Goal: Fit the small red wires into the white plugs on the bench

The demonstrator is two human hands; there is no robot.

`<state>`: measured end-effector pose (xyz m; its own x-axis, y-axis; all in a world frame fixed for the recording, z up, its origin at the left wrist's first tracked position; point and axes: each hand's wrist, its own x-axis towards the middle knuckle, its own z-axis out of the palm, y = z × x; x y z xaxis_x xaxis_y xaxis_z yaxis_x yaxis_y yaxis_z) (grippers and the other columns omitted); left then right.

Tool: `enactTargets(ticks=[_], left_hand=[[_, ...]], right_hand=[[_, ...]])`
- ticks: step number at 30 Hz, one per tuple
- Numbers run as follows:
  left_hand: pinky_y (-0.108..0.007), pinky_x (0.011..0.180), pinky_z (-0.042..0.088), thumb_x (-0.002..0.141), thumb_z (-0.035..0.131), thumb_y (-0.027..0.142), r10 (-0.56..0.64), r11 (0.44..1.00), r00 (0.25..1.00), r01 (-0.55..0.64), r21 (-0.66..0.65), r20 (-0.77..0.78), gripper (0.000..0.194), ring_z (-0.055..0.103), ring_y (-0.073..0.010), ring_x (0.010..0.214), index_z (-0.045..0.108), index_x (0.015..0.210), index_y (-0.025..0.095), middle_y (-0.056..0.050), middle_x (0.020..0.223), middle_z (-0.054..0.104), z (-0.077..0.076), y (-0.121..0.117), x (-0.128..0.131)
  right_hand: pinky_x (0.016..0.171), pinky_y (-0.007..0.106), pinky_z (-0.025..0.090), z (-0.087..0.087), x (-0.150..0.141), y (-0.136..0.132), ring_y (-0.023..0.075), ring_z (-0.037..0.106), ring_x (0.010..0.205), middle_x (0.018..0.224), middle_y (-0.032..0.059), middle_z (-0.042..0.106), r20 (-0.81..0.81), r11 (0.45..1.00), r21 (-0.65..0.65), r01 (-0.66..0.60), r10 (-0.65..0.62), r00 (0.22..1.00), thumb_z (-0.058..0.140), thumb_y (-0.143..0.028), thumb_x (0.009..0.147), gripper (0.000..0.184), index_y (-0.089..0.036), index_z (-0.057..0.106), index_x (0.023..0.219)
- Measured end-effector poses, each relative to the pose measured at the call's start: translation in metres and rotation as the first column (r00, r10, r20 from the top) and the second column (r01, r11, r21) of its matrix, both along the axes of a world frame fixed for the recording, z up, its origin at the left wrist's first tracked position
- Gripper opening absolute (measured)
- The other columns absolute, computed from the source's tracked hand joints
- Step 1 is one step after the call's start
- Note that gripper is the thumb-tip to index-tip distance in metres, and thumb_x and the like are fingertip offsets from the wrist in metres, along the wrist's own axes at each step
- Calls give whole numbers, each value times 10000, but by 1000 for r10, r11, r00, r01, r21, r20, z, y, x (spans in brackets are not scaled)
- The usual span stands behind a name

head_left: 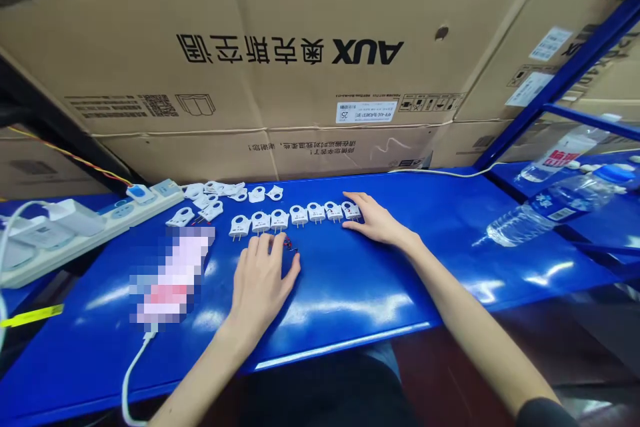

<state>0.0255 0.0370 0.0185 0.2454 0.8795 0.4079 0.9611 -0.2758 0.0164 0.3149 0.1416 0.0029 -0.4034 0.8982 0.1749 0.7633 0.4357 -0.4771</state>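
A row of several white two-pin plug housings, each with a round opening, runs across the blue table. My right hand is at the right end of this row. Its thumb and fingers are around the last plug housing, which holds small red and dark parts. My left hand lies palm down in front of the row, fingers stretched out and thumb apart. By its index finger are small red and black wires, partly hidden under the hand.
More white plug parts lie heaped at the back left. A power strip with chargers and a blurred phone-like object are on the left. Water bottles lie at the right by a blue metal frame. A large carton stands behind the table.
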Motion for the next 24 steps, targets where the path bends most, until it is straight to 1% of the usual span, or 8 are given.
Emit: enactTargets(ticks=[3, 5, 8, 11, 14, 18, 21, 24], left_hand=[[-385, 761, 521, 1010, 474, 385, 58, 998, 994, -58, -11, 96, 309, 623, -284, 966, 609, 1181, 166, -109, 1047, 668, -4, -13, -12], [-346, 697, 518, 1011, 480, 395, 93, 995, 983, -88, -37, 158, 276, 640, -272, 973, 607, 1159, 200, -86, 1034, 670, -10, -19, -21], [-291, 599, 490, 1010, 488, 405, 90, 994, 969, -72, -85, 228, 249, 661, -251, 979, 613, 1149, 240, -64, 1032, 673, -18, -23, -31], [-298, 639, 517, 1020, 465, 379, 91, 989, 959, -56, -134, 270, 244, 668, -242, 982, 625, 1138, 237, -70, 1070, 668, -20, -25, -32], [-310, 657, 530, 1035, 433, 354, 73, 989, 960, -35, -143, 270, 289, 658, -255, 1025, 621, 1213, 226, -85, 1110, 656, -18, -27, -27], [-329, 703, 553, 1042, 430, 322, -24, 994, 969, 50, -100, 245, 348, 656, -248, 996, 602, 1326, 219, -90, 1107, 644, -16, -26, -18], [-333, 706, 550, 1049, 416, 286, -62, 994, 976, 79, -76, 208, 354, 649, -240, 960, 609, 1338, 219, -89, 1085, 645, -12, -21, -12], [-321, 691, 540, 1055, 399, 259, -77, 994, 983, 88, -58, 169, 343, 646, -233, 966, 643, 1295, 228, -90, 1088, 654, -8, -11, -9]], right_hand=[[1179, 542, 414, 6, -1, -4, 336, 445, 1453, 1571, 152, 456, 14, 1000, 13, 6, -6, 1000, 728, -496, 909, 776, -256, 391, 1567], [1176, 537, 419, 12, -6, -10, 331, 444, 1454, 1572, 153, 454, 40, 999, 50, 10, -12, 999, 716, -518, 916, 750, -250, 418, 1551], [1195, 527, 403, 19, -25, -21, 309, 441, 1455, 1555, 159, 470, 101, 985, 168, -24, 7, 995, 612, -483, 995, 597, -223, 473, 1514], [1237, 579, 325, 17, -49, -28, 318, 398, 1488, 1578, 170, 448, 162, 972, 215, -92, 58, 985, 603, -417, 1011, 544, -210, 492, 1502], [1252, 607, 282, 13, -64, -30, 328, 366, 1510, 1576, 162, 458, 198, 968, 214, -128, 86, 977, 635, -364, 997, 492, -219, 544, 1458], [1254, 595, 290, 15, -65, -41, 330, 354, 1515, 1546, 161, 491, 217, 964, 219, -150, 101, 971, 648, -327, 988, 425, -194, 604, 1388], [1250, 564, 326, 21, -65, -65, 327, 350, 1513, 1512, 164, 521, 200, 963, 221, -152, 108, 974, 615, -288, 1000, 345, -173, 648, 1323], [1224, 576, 377, 20, -70, -95, 325, 386, 1486, 1476, 133, 556, 134, 973, 204, -109, 82, 988, 597, -284, 1005, 300, -215, 660, 1290]])
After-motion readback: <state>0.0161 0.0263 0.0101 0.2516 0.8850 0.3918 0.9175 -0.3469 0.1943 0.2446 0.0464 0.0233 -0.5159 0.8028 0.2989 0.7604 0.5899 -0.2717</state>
